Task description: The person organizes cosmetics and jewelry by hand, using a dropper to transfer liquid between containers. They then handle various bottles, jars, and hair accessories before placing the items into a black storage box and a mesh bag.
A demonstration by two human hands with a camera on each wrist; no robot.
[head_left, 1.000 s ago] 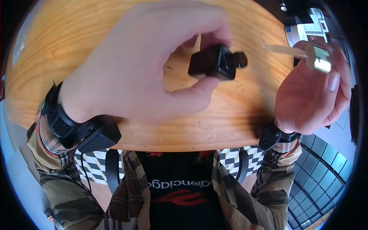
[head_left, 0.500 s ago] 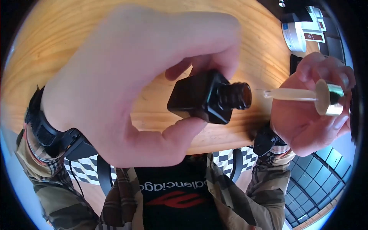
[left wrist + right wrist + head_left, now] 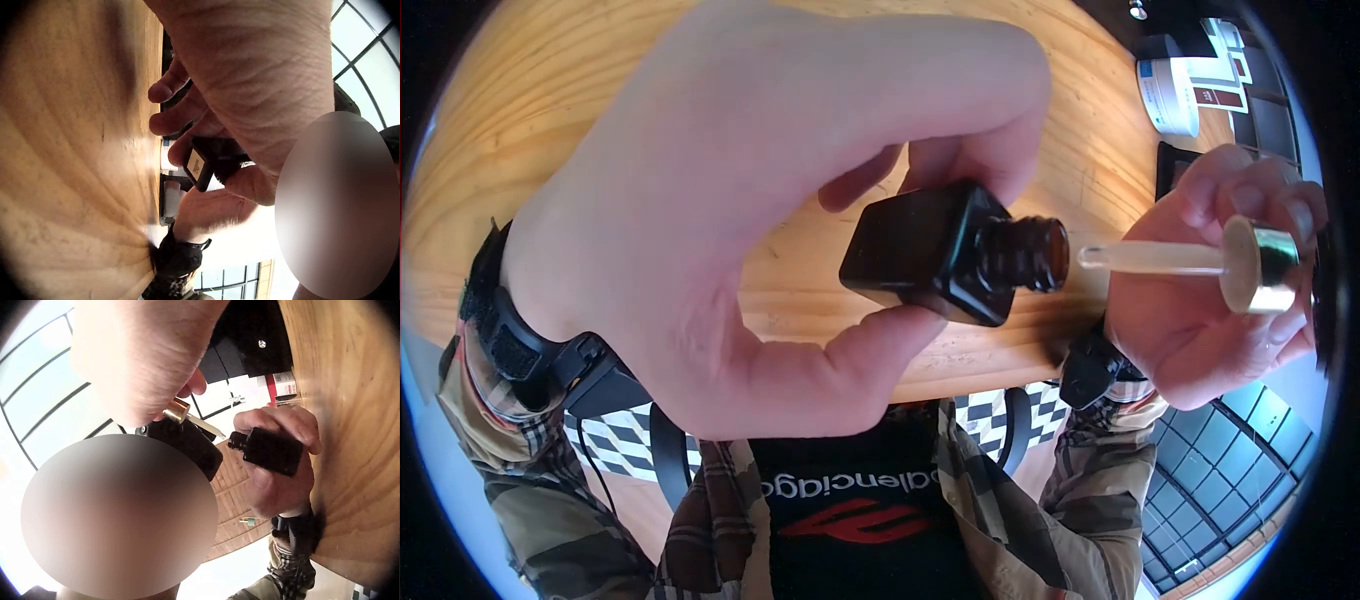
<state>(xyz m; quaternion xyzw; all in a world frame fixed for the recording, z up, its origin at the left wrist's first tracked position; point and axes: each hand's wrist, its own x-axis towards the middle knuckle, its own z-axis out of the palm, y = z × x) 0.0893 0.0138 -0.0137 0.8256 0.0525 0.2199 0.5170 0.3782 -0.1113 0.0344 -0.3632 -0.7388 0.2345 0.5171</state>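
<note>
My left hand [image 3: 730, 150] grips a small dark square-sided bottle [image 3: 910, 250] between thumb and fingers, its open threaded neck pointing right in the head view. Opposite it, my right hand [image 3: 1165, 335] holds a dropper [image 3: 1170, 258] by its gold collar [image 3: 1276, 266]. The glass pipette lies level, with its tip a short gap from the bottle's mouth. From the right wrist, the pipette [image 3: 209, 427] slants down toward the neck of the bottle [image 3: 273, 451]. A pale printed label [image 3: 196, 165] shows on the bottle's base in the left wrist view.
Beneath the hands is a wooden table [image 3: 1090, 130] with a curved near edge. A white tub [image 3: 1168, 97] and a printed box [image 3: 1220, 97] stand beyond the right hand. Black devices are strapped to both wrists.
Both hands have come nearer the head camera and lower in its view. The dropper has turned level, and the gap between its tip and the bottle's neck has narrowed.
</note>
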